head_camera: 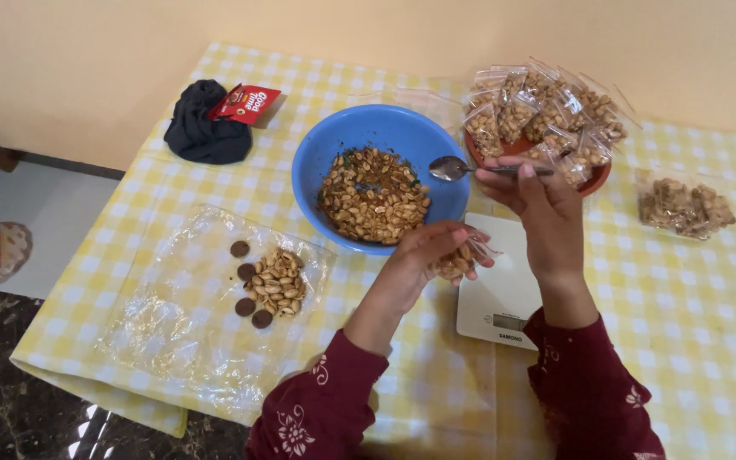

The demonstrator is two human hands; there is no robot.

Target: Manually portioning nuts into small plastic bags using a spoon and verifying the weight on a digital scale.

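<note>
Small clear plastic pouch of roasted peanuts (460,260) sits pinched in the left hand (423,251), fingers closed round its top, just over the edge of the white digital kitchen scale (497,298). Right hand (543,209) grips a metal spoon (457,168) by the handle, bowl of it hovering over the rim of the round blue plastic bowl of peanuts (325,153). Behind, a red plate heaped with filled pouches (594,181). Off left, a clear plastic sheet (172,315) carries loose peanuts and brown round biscuits (247,290), all on the yellow checked tablecloth (683,324).
</note>
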